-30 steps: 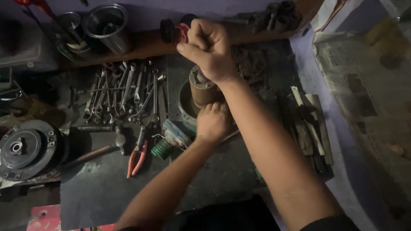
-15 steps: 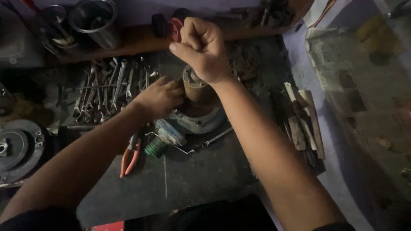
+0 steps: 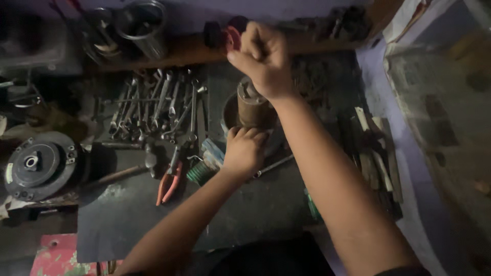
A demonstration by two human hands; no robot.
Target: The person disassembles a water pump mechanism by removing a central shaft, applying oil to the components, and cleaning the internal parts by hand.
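- Head view, the only one to go by, looks straight down on a dark, cluttered workbench (image 3: 153,225), and both bare arms reach in from the bottom edge.
- Left hand (image 3: 244,149) presses against the foot of a brown cylindrical part (image 3: 251,107), fingers curled onto it, apparently to keep it from turning or sliding.
- That cylinder stands upright in a round metal housing (image 3: 228,115) at the middle of the bench, which seems to serve as its seat.
- Right hand (image 3: 263,59) hovers above the cylinder's top, closed into a tight fist with the wrist bent down. Whatever it grips is hidden inside the fingers, so I cannot tell what it holds; the pose suggests bearing down or twisting from above.
- Wrenches (image 3: 158,105) lie fanned in a heap just left of the work, within easy reach.
- Orange-handled pliers (image 3: 169,184) and a small green coil of wire (image 3: 198,173) lie near the left forearm.
- Round pulley-like disc (image 3: 38,164) sits well apart at the far left.
- Metal cans (image 3: 140,23) stand on the wooden ledge at the back, with a red-and-black object (image 3: 227,31) just behind the fist.
- Flat wooden strips (image 3: 376,148) lie stacked to the right.
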